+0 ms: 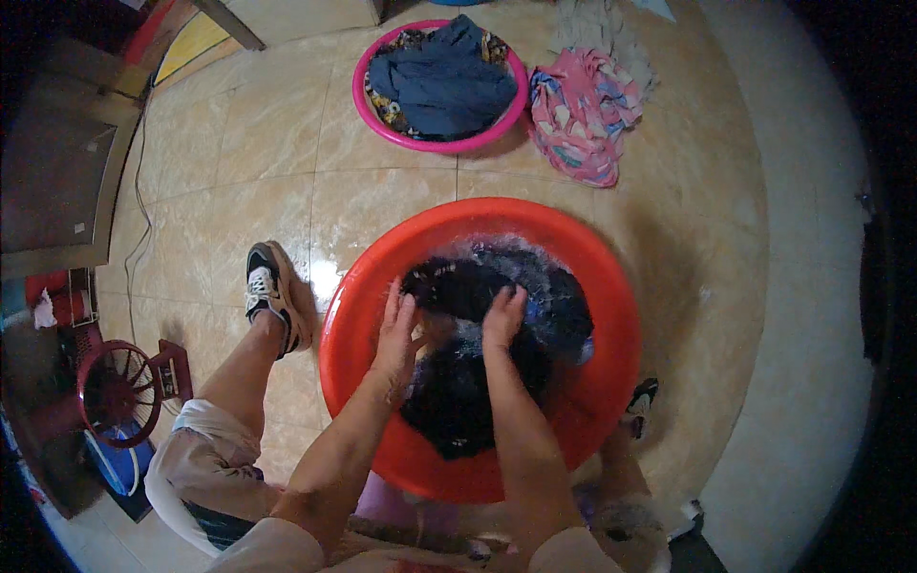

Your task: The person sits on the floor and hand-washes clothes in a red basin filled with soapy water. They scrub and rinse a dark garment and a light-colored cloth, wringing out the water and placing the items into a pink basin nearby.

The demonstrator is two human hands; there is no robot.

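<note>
A wide red-orange basin (351, 368) stands on the floor in front of me, with soapy water and wet dark clothes in it. My left hand (394, 331) grips the left end of a bunched black garment (454, 289). The same garment's right part is in my right hand (503, 320), fingers curled over it. Below the hands a second dark bundle of cloth (454, 406) lies in the basin. To the right of my right hand, more dark wet cloth (564, 306) sits among whitish suds. My fingertips are partly hidden by the dark fabric.
Beyond the basin, a pink tub (361, 91) holds a dark blue garment (444, 76) over patterned cloth. A pink patterned cloth (587, 115) lies on the tiles beside it. On the left stand a dark red fan (119, 393) and a cable (143, 201). My shoe (272, 296) is left of the basin.
</note>
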